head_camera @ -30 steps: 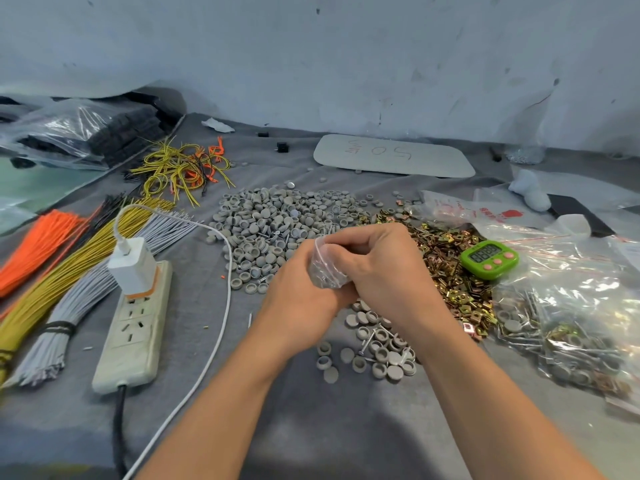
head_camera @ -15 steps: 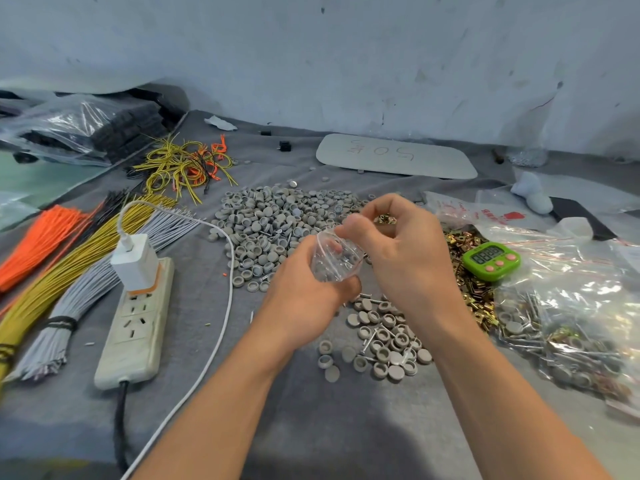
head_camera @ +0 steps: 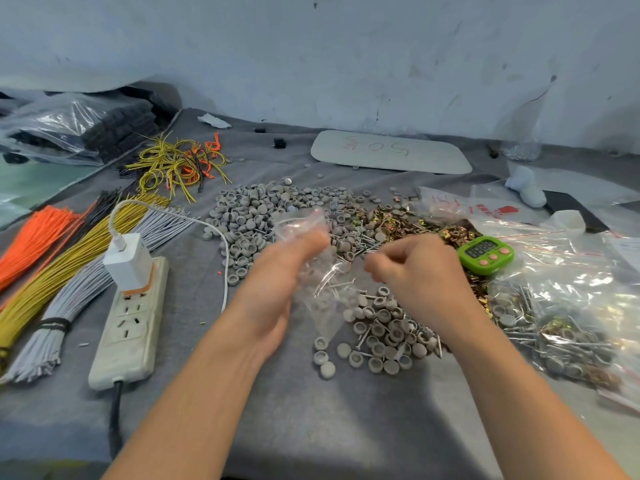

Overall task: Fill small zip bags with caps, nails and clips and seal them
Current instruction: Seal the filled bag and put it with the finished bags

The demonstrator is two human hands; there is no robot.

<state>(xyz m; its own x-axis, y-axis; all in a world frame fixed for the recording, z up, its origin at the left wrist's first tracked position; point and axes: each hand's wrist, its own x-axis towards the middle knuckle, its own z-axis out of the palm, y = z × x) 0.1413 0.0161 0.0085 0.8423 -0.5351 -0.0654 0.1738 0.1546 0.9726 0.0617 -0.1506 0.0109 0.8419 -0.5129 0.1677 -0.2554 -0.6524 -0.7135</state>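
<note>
Two hands: your left hand [head_camera: 277, 292] grips the bag [head_camera: 325, 303]; right hand [head_camera: 420, 271] curls beside the timer [head_camera: 486, 253], hold unclear.
Bag: tilting it unsealed could spill nails [head_camera: 341, 283].

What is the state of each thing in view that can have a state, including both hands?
left hand: holds the zip bag.
zip bag: held in the air, blurred; open or sealed cannot be told.
right hand: fingers curled; whether they pinch anything is unclear.
timer: display shows digits.
charger: plugged into the power strip.
</note>
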